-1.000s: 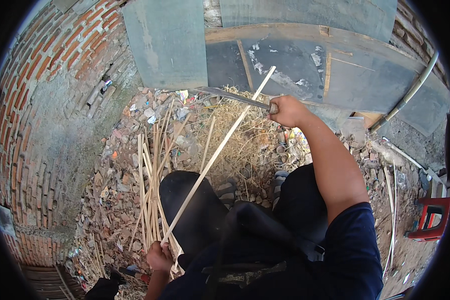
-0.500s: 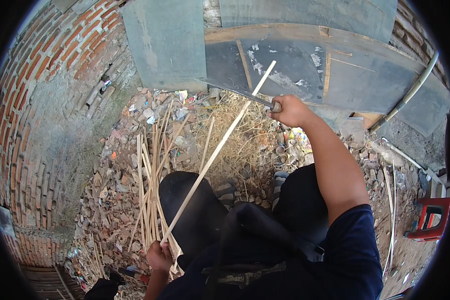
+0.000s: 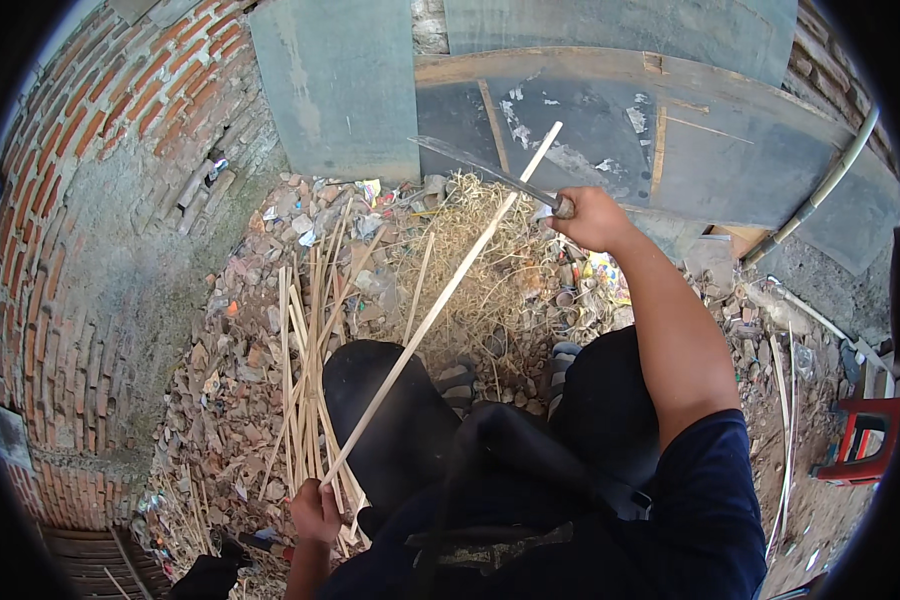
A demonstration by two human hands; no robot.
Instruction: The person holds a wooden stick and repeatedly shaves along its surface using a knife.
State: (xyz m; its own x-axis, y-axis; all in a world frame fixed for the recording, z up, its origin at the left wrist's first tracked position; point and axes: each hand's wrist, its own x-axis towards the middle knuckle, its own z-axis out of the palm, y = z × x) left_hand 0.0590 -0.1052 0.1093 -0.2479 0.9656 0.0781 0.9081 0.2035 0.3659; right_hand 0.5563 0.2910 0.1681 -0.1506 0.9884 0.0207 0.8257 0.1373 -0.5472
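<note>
My right hand (image 3: pixel 588 218), arm stretched forward, is closed round the handle of a long-bladed knife (image 3: pixel 490 168). Its blade points to the left and lies across the far part of a pale split-bamboo strip (image 3: pixel 450 290). The strip slants over my left thigh, and its near end is gripped by my left hand (image 3: pixel 316 512) low beside the hip. To the left of my knee lies a loose bundle of similar bamboo strips (image 3: pixel 310 350). Curly shavings (image 3: pixel 470 235) are heaped on the ground beyond my feet.
Rubble and litter (image 3: pixel 235 370) cover the ground. A brick wall (image 3: pixel 80 300) rises on the left, and grey boards (image 3: pixel 610 140) stand ahead. At the right are a red plastic stool (image 3: pixel 863 440), a leaning pole (image 3: pixel 820 185) and more long strips (image 3: pixel 785 430).
The knife and my right hand have shifted slightly to the right, the blade tip rising a little. The bamboo strip stays in my left hand; the whole view has also shifted slightly.
</note>
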